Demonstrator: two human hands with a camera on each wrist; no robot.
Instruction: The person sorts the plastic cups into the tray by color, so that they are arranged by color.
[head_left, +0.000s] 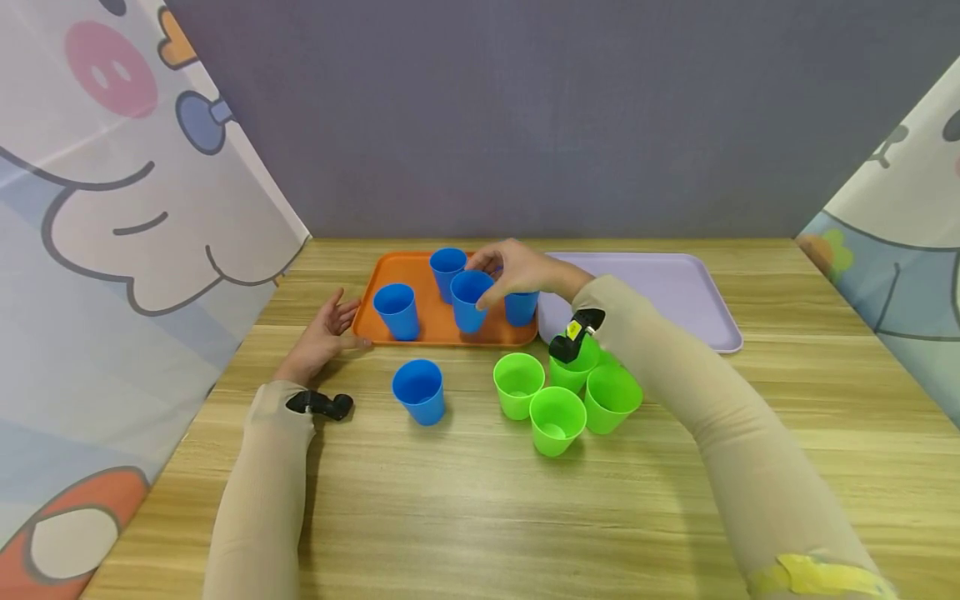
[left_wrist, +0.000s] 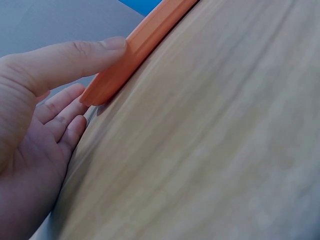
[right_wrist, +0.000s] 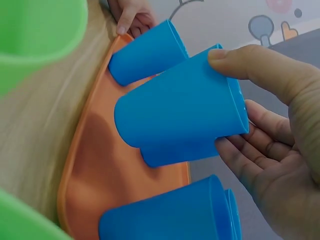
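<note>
Upright or nearly so, a blue cup is pinched by the right hand at the orange tray, mouth up, long axis close to vertical. The tray's corner is touched by the left hand, fingers loosely extended. Five other blue cups, at least four green cups and one lilac tray are counted.

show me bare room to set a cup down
Free: most of the lavender tray, right of the orange tray; the wood table between the sleeves, below the front blue cup and green cups in the head view. Crowded: the orange tray, with blue cups and the right grip, and the green cluster.
</note>
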